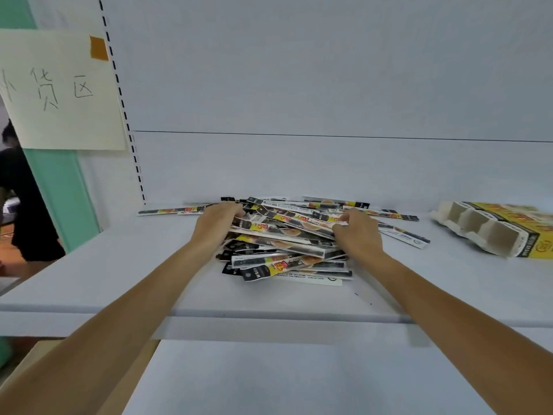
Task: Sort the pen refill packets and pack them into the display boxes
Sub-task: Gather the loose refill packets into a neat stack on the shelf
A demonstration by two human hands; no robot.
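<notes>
Nearest my view: left forearm (134,298) and right forearm (437,304), both bare, running up from the bottom corners and over the front edge of the shelf. White back panel (329,70) fills most of the frame, with a slotted upright (119,91) along its left side. White shelf (98,274) below it carries all the task items. Cream paper sign (59,91) with handwritten characters hangs at upper left. I see another person in dark clothes (27,220) at far left, beyond the shelving. Pen refill packets (284,250): loose heap of long narrow black, yellow and white packets at mid-shelf, lying crosswise at mixed angles, with a few strays fanned out on both sides. Display box (493,229): yellow and black, lying on the shelf well right of the heap and apart from it, pale cardboard compartments turned toward me. Left hand (217,223): at the heap's left end, fingers curled over packet ends, clamped on them. Right hand (356,235): at the heap's right side, thumb and fingers pinching the ends of upper packets. Orange tape (98,47) sits on the sign's top corner.
</notes>
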